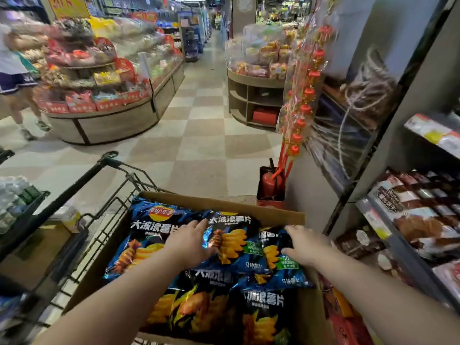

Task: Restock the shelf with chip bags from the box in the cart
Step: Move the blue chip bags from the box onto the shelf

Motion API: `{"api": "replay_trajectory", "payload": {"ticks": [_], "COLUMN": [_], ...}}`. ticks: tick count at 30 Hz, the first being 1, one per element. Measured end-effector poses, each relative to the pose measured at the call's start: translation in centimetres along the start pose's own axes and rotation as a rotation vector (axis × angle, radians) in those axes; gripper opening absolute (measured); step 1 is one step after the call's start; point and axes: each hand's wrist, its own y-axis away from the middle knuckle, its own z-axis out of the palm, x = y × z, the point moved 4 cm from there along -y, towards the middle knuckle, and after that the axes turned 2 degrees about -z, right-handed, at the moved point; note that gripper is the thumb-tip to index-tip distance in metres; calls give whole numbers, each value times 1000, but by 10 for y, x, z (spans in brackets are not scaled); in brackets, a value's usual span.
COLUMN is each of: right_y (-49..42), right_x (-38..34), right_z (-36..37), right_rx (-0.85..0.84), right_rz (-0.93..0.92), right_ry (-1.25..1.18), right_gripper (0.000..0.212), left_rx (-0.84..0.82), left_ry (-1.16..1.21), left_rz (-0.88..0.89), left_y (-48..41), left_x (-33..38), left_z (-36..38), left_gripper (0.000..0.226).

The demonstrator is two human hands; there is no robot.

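Note:
A brown cardboard box (pixel 224 204) sits in a black wire shopping cart (pixel 104 185) and holds several dark blue chip bags. My left hand (pixel 190 241) lies flat with spread fingers on the seam between a large bag (pixel 146 232) and a middle bag (pixel 232 241). My right hand (pixel 307 246) rests on the right edge of a smaller blue bag (pixel 273 255), fingers curled over it; a firm grip cannot be confirmed. The shelf (pixel 388 235) stands to the right, stocked with brown and white snack packs.
A red fire extinguisher (pixel 271 183) stands on the floor just beyond the box. Hanging red lantern ornaments (pixel 302 108) dangle by the shelf end. Rounded snack display islands flank the checkered aisle. A person (pixel 15 78) walks at far left. Another cart with bottled water (pixel 12 200) sits left.

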Motion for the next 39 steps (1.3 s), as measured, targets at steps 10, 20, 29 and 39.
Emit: {"api": "replay_trajectory", "payload": {"ticks": [10, 20, 29, 39], "right_y": [-50, -64, -68, -51], "right_x": [17, 24, 26, 20], "right_z": [52, 84, 89, 75], "right_rx": [-197, -206, -245, -133], "right_rz": [185, 487, 627, 565], "right_ry": [-267, -823, -1129, -1171], "right_gripper": [81, 69, 88, 68], "left_rx": [-224, -221, -229, -241], "left_ry": [369, 594, 968, 1206], "left_rz": [-263, -490, -620, -490], "left_y": [-60, -97, -109, -99], "left_x": [3, -6, -20, -14], "left_z": [46, 65, 65, 50], "left_gripper": [98, 105, 72, 86]}}
